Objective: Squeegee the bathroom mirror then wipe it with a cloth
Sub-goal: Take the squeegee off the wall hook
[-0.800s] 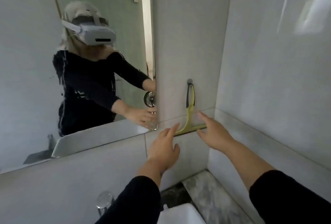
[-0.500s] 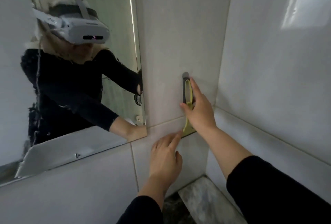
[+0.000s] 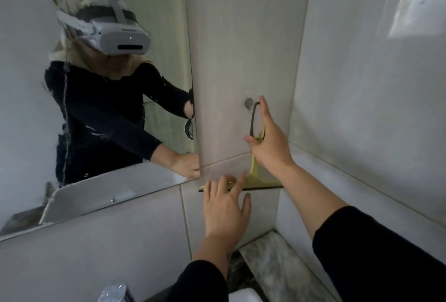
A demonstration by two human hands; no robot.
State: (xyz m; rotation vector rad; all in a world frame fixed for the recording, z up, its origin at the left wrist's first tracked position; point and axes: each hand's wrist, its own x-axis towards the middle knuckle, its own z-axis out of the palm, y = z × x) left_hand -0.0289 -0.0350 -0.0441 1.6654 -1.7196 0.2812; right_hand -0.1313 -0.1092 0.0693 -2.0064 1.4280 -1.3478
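Note:
A yellow-green squeegee (image 3: 254, 181) with a dark loop handle hangs against the tiled wall, just right of the mirror (image 3: 101, 84). Its loop now sits to the right of the grey wall hook (image 3: 248, 102), off the peg. My right hand (image 3: 268, 142) grips the squeegee's handle, index finger stretched up along the loop. My left hand (image 3: 225, 202) is spread just below the blade, fingertips touching its left part. The mirror fills the upper left and reflects a person in a headset. No cloth is in view.
Tiled walls meet in a corner at the right (image 3: 296, 84). A marble ledge (image 3: 272, 260) lies below the corner. A white basin rim (image 3: 243, 295) and a chrome tap top (image 3: 113, 291) show at the bottom edge.
My right hand closed on the squeegee handle and drew its loop off the hook to the right. The blade tilted to level. My left hand rose to the blade.

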